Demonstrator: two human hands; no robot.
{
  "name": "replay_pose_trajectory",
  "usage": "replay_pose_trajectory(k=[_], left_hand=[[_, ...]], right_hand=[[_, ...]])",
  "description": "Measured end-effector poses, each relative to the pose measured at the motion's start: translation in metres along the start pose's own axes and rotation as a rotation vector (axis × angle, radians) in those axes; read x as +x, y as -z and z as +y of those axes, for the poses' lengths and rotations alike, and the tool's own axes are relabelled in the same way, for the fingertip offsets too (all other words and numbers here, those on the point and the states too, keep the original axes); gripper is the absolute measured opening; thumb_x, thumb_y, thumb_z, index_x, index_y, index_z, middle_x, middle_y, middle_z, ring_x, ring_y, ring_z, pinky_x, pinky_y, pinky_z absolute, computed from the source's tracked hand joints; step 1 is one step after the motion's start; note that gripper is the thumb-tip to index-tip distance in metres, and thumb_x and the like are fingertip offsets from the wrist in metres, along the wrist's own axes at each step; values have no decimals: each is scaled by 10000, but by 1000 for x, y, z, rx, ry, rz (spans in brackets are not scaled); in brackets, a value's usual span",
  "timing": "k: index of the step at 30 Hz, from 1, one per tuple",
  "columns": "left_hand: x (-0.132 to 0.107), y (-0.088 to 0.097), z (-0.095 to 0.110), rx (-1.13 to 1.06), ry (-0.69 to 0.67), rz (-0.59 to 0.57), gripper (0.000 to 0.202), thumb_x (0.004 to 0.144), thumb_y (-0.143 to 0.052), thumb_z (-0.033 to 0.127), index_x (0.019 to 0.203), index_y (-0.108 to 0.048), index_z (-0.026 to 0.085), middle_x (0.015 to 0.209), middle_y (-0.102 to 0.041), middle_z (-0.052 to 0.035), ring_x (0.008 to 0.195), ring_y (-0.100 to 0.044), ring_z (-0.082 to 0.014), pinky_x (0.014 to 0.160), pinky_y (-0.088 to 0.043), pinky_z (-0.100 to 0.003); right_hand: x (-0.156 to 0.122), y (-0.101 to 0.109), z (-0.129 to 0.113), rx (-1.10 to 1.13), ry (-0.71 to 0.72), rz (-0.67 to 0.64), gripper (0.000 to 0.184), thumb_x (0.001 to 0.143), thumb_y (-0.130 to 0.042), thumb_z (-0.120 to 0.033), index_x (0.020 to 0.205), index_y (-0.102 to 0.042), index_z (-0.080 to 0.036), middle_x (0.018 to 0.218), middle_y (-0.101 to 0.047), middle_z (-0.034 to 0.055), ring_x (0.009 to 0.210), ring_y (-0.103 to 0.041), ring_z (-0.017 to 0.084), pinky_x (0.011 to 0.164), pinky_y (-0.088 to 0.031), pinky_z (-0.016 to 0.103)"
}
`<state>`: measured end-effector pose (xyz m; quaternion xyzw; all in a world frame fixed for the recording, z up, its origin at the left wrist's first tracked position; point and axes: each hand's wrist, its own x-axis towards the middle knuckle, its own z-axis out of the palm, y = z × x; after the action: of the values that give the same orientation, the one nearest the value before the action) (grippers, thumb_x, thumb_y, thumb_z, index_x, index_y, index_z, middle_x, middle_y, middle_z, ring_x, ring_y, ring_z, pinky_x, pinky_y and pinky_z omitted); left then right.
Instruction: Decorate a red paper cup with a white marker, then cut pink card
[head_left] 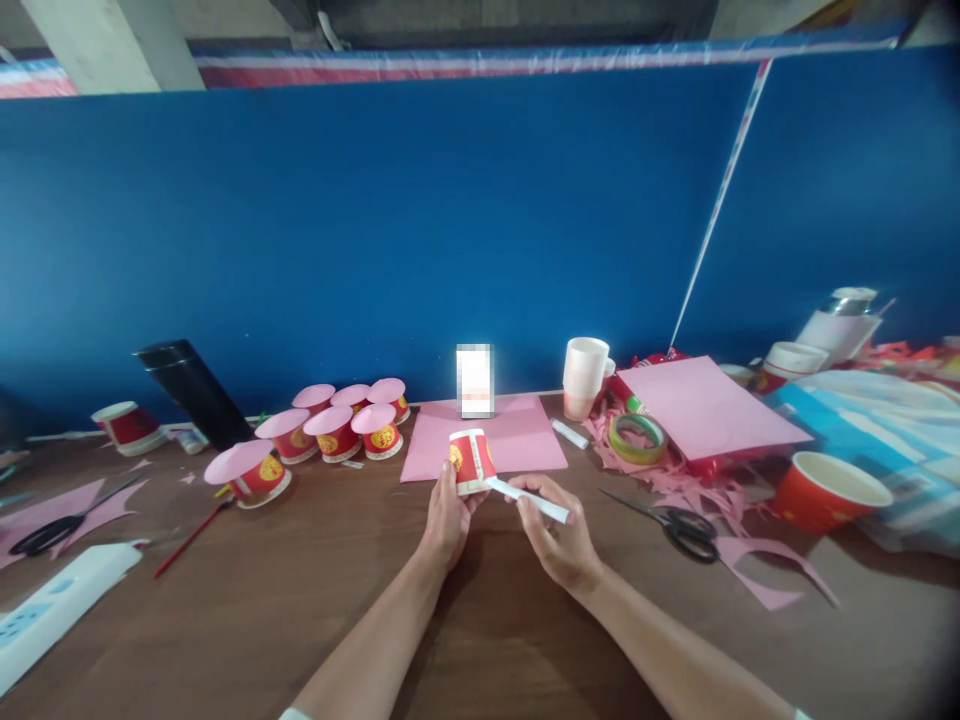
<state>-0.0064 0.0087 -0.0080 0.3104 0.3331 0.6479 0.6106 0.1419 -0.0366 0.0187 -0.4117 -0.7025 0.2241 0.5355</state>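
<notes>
My left hand (448, 520) grips a red paper cup (466, 462) with yellow round prints and a white band, its wide rim turned down. In my right hand (556, 530) is a slim white pen-shaped tube (541, 500), pinched between thumb and fingers. The tube's tip meets the cup's lower right edge, or comes very close to it. Beyond my hands a pink paper sheet (517, 435) lies on the table. A similar white tube (570, 433) rests just right of that sheet.
Left stand several red cups (330, 440) topped with pink discs, a black flask (195, 390), a red brush (191, 540) and a power strip (67, 610). Right are stacked white cups (585, 375), tape (636, 438), scissors (686, 532), pink scraps (772, 570) and an orange cup (829, 495).
</notes>
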Motion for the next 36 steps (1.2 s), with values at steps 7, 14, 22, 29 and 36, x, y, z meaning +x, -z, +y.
replay_pose_trajectory(k=[7, 14, 22, 29, 36], left_hand=[[1, 2, -3, -18, -21, -21, 324, 773, -513, 422, 940, -577, 152, 951, -632, -100, 890, -593, -218, 825, -454, -376], [0, 3, -5, 34, -54, -23, 330, 754, -544, 433, 963, -568, 178, 954, -619, -99, 880, -591, -226, 806, -459, -367], [-2, -1, -3, 58, -55, -4, 279, 744, -556, 438, 883, -571, 196, 936, -609, -98, 869, -578, -228, 796, -460, -356], [-1, 1, -4, 62, -63, -24, 304, 753, -538, 461, 887, -578, 191, 907, -608, -98, 838, -579, -232, 791, -462, -369], [-1, 0, -5, 68, -59, -11, 325, 749, -540, 477, 890, -567, 185, 898, -609, -84, 822, -582, -211, 783, -461, -348]], right_hand=[[2, -1, 0, -57, 87, 20, 161, 820, -467, -216, 916, -592, -178, 819, -623, 59, 755, -587, 174, 703, -469, 270], [2, 0, -2, -96, 86, 9, 166, 829, -451, -228, 899, -596, -187, 784, -617, 55, 727, -571, 179, 702, -460, 284], [3, 0, -3, -86, 69, -25, 164, 829, -453, -227, 891, -600, -188, 785, -619, 52, 732, -570, 177, 684, -458, 273], [1, 0, -1, -41, -2, -13, 162, 836, -454, -217, 912, -592, -180, 802, -634, 48, 733, -594, 170, 606, -465, 241], [2, 0, -2, -66, 74, 18, 164, 828, -467, -216, 925, -596, -185, 834, -634, 59, 782, -593, 184, 723, -468, 281]])
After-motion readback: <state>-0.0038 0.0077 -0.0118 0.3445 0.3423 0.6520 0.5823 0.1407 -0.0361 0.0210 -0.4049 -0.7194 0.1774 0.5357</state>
